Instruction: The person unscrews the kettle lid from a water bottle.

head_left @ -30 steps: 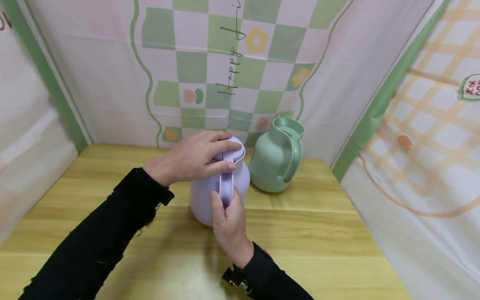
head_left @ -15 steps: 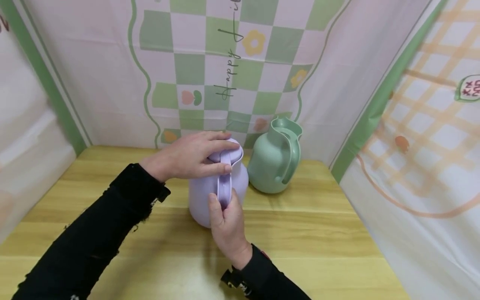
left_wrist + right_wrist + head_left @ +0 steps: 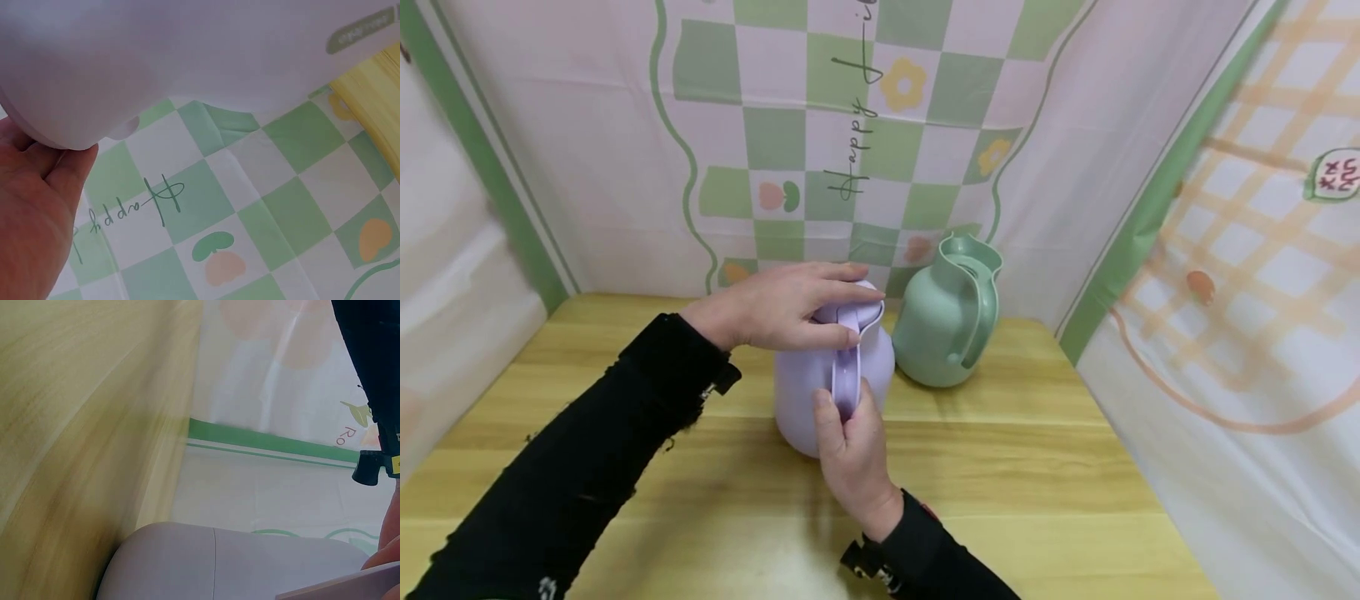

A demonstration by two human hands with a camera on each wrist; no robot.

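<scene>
A lilac thermos jug stands upright on the wooden table, its handle turned towards me. My left hand lies across the top of the jug with fairly straight fingers on the lid; the thumb reaches to the top of the handle. My right hand grips the lower handle, thumb on its left side. In the left wrist view, left fingertips touch the rim of the pale jug. The right wrist view shows the jug body and part of its handle; the right fingers' far side is hidden in the head view.
A green jug of similar shape stands close behind the lilac one, to its right. The wooden table ends at a checked cloth backdrop, with more cloth hanging at both sides.
The whole scene has shifted slightly left in the head view. Both hands keep their places on the lilac jug, with hardly any movement.
</scene>
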